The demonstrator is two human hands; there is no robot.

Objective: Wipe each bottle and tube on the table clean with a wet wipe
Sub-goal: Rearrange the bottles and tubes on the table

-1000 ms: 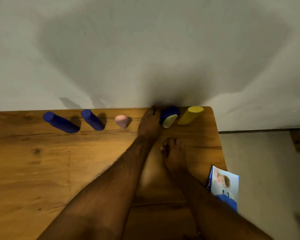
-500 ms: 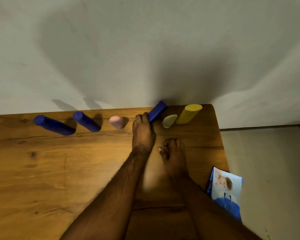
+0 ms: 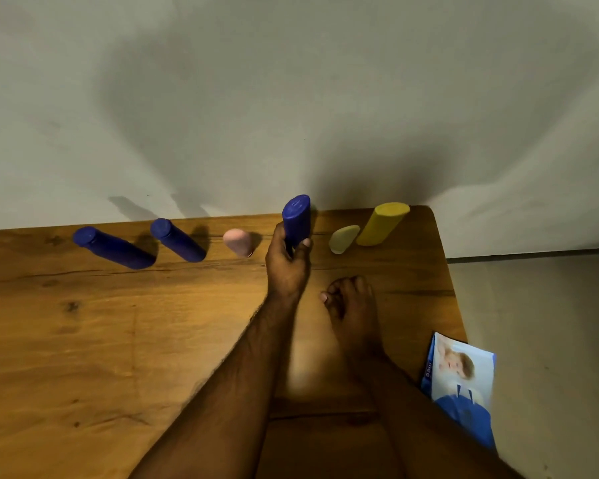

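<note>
Left hand (image 3: 288, 262) is covering the lower part of the blue bottle (image 3: 296, 217), so its base isn't showing. Wipe pack (image 3: 462, 387) is hanging past the bench (image 3: 83, 340) edge, print too blurred to read. Both forearms are running off the bottom edge.

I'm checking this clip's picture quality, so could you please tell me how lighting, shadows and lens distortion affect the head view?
Head view: dim, warm light from behind the person throws a large dark shadow on the wall; the wide lens splays the standing bottles outward, such as the yellow bottle; the left hand gripping the blue bottle is slightly soft; the wipes pack shows no glare.
</note>
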